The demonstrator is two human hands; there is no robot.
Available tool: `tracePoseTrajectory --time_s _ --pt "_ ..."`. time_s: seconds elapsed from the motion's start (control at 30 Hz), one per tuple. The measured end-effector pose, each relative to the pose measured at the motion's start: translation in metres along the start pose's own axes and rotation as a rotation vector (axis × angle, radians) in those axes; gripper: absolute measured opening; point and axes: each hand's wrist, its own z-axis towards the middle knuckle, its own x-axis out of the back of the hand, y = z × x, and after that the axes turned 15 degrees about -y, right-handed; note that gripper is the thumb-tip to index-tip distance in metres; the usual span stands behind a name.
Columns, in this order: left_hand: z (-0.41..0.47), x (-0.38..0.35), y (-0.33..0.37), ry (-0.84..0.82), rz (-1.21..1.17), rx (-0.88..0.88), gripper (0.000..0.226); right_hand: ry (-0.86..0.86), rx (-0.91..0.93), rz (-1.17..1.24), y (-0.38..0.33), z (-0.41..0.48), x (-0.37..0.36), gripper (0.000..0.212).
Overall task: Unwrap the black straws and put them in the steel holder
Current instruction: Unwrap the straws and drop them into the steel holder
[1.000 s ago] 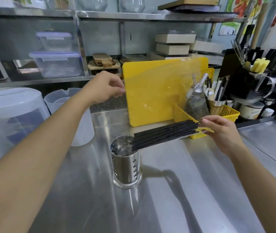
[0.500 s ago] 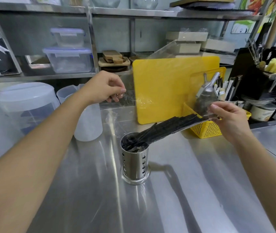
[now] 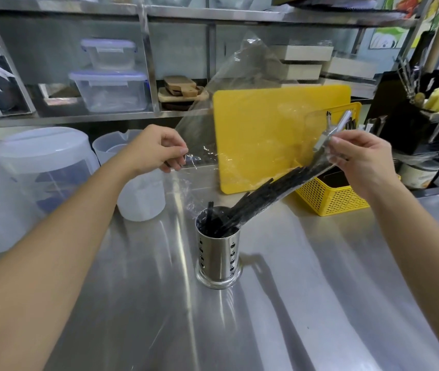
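A perforated steel holder stands upright on the steel counter. A bundle of black straws slants down from upper right into the holder's mouth, lower ends inside, one straw upright at the rim. A clear plastic wrapper still surrounds the bundle's upper part and billows up behind. My right hand pinches the wrapper at the bundle's upper end. My left hand, up and left of the holder, pinches the wrapper's other edge.
A yellow cutting board leans behind the holder, with a yellow mesh basket to its right. A translucent jug and a lidded container stand at the left. Shelves with boxes run along the back; utensil racks sit far right.
The straw bundle tipped from nearly level to steeply slanted and its lower ends slid into the holder. My right hand rose; the wrapper opened and billowed up.
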Motion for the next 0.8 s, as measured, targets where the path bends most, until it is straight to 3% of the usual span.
tracePoseTrajectory --time_s 0.37,0.53,0.8 --pt "-0.014 -0.007 -0.032 0.033 -0.064 0.036 0.011 0.083 -0.044 0.097 0.001 0.009 -0.027 0.030" --pt "-0.016 -0.010 -0.039 0.092 -0.055 0.013 0.010 -0.091 -0.146 0.023 0.019 -0.003 -0.032 0.013" --pt "-0.024 -0.013 -0.059 0.173 -0.169 0.026 0.016 -0.031 -0.008 -0.065 -0.009 0.016 -0.064 0.005"
